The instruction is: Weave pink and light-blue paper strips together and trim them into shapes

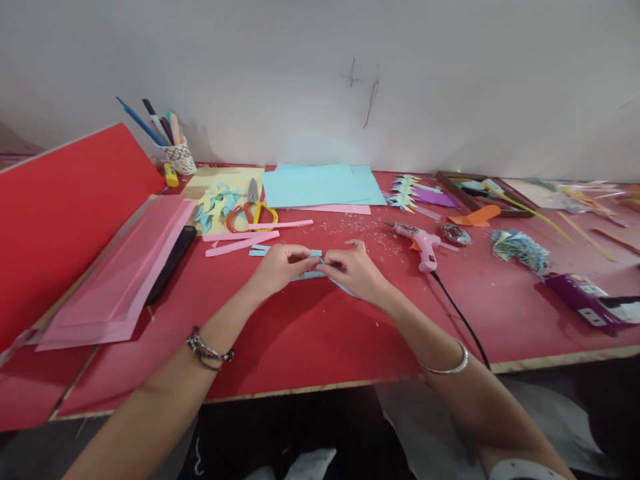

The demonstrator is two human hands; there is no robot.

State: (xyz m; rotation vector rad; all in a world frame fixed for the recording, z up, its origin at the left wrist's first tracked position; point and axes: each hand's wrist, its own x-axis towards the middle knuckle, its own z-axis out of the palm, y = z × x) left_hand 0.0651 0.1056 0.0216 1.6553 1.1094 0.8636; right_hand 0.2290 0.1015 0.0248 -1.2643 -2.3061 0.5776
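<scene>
My left hand [283, 267] and my right hand [353, 268] meet over the red table, fingertips pinched together on a light blue paper strip [343, 287]. One end of the strip slants out below my right hand; the part between the fingertips is mostly covered. More blue strips [259, 252] lie on the table beside and beneath my left hand. Just beyond it are several pink paper strips [243, 243]. A pair of scissors [253, 207] with orange and yellow handles rests behind these, next to a heap of cut blue and yellow paper pieces [219, 205].
A pink glue gun [421, 243] lies to the right, its black cord [463, 320] running over the table edge. Blue paper sheets [315, 185] lie at the back. Pink sheets [120, 280] and a pen cup [179, 158] stand left; a wooden tray [487, 193] is at the back right.
</scene>
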